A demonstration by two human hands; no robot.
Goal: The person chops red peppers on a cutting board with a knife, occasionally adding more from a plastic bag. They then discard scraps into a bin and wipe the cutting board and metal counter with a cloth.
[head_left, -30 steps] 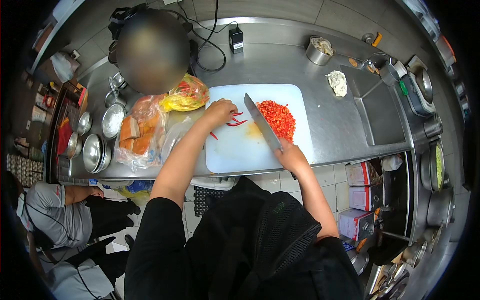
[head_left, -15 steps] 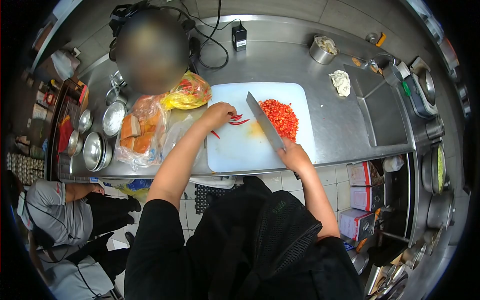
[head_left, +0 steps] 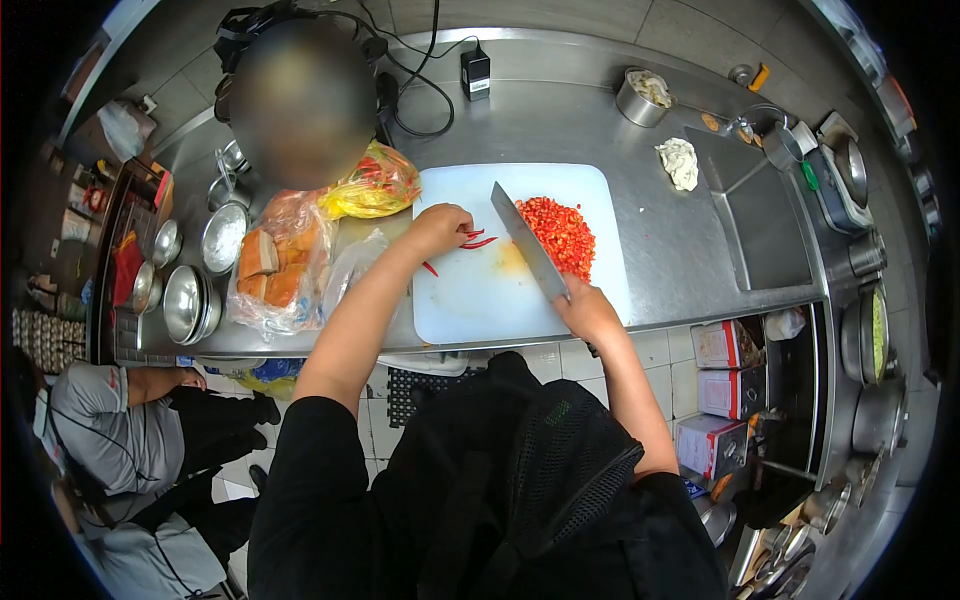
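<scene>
On the white cutting board (head_left: 460,310), my left hand (head_left: 440,228) has its fingers curled down at the red chilies (head_left: 480,243); a chili shows at its fingertips. My right hand (head_left: 590,312) is closed round the handle of a broad cleaver (head_left: 528,242), whose blade points up and to the left. A pile of chopped red chili (head_left: 560,238) lies along the blade's right side. Another whole chili (head_left: 430,269) rests below my left hand, near the board's left edge.
Left of the board are a yellow bag of chilies (head_left: 385,185), a bag of orange-brown blocks (head_left: 270,270) and metal bowls (head_left: 185,303). A sink (head_left: 765,240), a white lump (head_left: 679,164) and a metal pot (head_left: 643,98) stand right. Two people (head_left: 125,420) are at lower left.
The view has shifted very slightly. My hands, the cleaver and the chilies keep nearly the same places.
</scene>
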